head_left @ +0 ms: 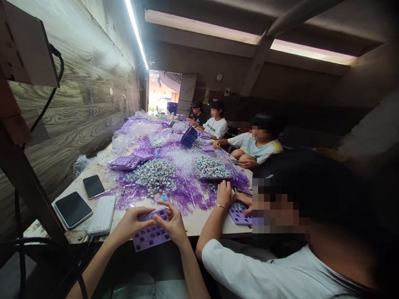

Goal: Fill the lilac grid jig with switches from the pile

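Observation:
Between my two hands is a purple plate with rows of square holes (pixel 152 237), tilted at the table's front edge. My left hand (pixel 132 224) is closed on its left upper side, thumb on top. On the right upper side, my right hand (pixel 173 222) grips the same plate with thumb and fingers. Whether a small piece is pinched between the thumbs I cannot make out. Just beyond my hands lies a heap of small white-and-blue pieces (pixel 154 174), with see-through purple strips (pixel 190 191) scattered around it.
Left on the table (pixel 120 216) are a tablet (pixel 74 209), a phone (pixel 93 186) and a white power bank (pixel 102 216). Stacked purple plates (pixel 124 162) lie beyond. At right, a co-worker's hand (pixel 224 194) is by another purple plate (pixel 240 215). More people sit farther along.

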The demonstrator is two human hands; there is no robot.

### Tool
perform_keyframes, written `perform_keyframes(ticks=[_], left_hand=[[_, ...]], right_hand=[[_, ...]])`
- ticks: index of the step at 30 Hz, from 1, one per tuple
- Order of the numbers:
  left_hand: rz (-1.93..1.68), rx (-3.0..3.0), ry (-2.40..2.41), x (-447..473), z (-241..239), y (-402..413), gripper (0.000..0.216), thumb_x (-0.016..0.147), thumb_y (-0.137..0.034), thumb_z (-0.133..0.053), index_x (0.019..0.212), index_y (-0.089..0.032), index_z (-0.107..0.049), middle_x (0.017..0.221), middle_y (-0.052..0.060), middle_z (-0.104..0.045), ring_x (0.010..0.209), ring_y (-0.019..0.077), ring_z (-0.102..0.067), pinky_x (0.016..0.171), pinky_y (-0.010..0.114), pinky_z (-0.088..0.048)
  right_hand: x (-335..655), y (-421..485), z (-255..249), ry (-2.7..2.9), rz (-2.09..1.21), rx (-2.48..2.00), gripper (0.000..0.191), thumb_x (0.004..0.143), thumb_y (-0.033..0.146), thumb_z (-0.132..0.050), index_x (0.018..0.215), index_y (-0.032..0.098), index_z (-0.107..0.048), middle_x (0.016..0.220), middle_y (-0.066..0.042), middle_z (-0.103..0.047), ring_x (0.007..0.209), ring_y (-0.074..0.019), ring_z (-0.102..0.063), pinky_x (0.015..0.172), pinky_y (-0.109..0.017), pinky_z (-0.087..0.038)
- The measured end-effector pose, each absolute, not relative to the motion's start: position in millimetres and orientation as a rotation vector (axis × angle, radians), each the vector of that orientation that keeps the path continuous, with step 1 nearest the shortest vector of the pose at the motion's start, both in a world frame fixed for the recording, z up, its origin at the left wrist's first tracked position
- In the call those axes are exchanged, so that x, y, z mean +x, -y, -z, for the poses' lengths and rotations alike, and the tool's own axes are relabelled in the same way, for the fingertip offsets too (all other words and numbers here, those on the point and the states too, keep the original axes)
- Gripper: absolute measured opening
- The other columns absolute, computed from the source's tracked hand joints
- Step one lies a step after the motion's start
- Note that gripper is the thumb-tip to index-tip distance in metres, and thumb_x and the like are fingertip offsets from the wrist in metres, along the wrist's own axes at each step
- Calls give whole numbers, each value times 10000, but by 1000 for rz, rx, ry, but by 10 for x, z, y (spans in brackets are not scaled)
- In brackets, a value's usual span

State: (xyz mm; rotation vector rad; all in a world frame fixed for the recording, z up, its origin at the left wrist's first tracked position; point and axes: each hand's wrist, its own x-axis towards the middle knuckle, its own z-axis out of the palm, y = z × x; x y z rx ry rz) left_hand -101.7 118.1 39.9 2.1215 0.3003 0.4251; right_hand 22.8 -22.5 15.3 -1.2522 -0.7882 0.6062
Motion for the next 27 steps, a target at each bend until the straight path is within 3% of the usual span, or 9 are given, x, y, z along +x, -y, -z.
perform_keyframes(ticks=[8, 27], left_hand=[[-299, 2027, -262, -1191, -526, -1096, 402, 824, -482, -713, 1145, -243, -747, 1078, 62, -749, 990, 238, -686, 847, 300, -530], [-488, 2023, -328, -1101, -314, -956, 337, 837, -418, -665, 1086, -206, -749, 1079, 85, -735, 1023, 249, -670, 923, 355, -525]], right_hand=[[145, 333, -187, 802, -645, -1241, 340, 664, 378, -859, 938, 219, -737, 826, -10, -735, 738, -176, -686, 686, -265, -533], [127, 365, -117, 804, -497, -1439, 302, 764, 398, -751, 992, 207, -706, 886, -43, -729, 827, -213, -684, 762, -310, -548]])
